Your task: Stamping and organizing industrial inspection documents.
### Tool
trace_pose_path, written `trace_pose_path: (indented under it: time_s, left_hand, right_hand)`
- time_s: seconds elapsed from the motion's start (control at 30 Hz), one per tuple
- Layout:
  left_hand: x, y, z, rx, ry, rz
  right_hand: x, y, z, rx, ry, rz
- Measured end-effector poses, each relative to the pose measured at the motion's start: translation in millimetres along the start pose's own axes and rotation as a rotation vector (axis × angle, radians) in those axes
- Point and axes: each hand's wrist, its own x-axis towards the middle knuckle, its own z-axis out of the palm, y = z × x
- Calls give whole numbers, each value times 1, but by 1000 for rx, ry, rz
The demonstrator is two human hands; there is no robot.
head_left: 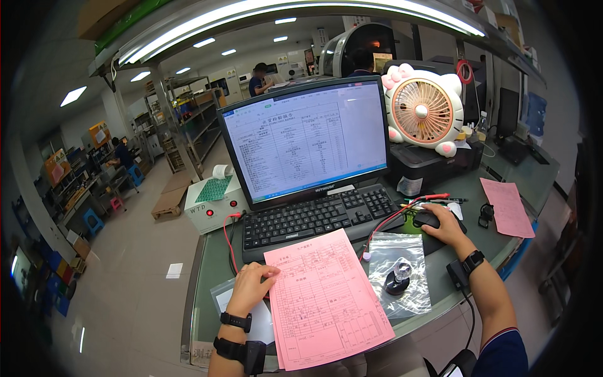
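Pink form (326, 308) sat by kbd (301, 221), prob for reading; I saw L hand (252, 286) at its edge, grip unclear, R hand (447, 227) gripping mouse (425, 218).

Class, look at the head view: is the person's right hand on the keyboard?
No, the right hand is on the black mouse, to the right of the keyboard.

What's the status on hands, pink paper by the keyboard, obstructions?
Left hand at pink paper's left edge. Right hand on mouse. Paper face up before keyboard. Clear bag close on its right.
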Motion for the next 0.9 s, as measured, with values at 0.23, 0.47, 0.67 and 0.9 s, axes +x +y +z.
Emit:
trace_pose_path:
  time_s: [0.23, 0.47, 0.67, 0.9]
  left_hand:
    - [-1, -3, 2, -18, 12, -32]
    - [3, -7, -3, 22, 28, 7]
    - [2, -5, -3, 12, 15, -26]
    - [0, -4, -3, 9, 17, -18]
  right_hand:
    - [-2, 5, 1, 32, -2, 45]
    - [3, 1, 1, 23, -13, 37]
    - [2, 1, 1, 38, -10, 44]
    - [1, 4, 1, 37, -10, 43]
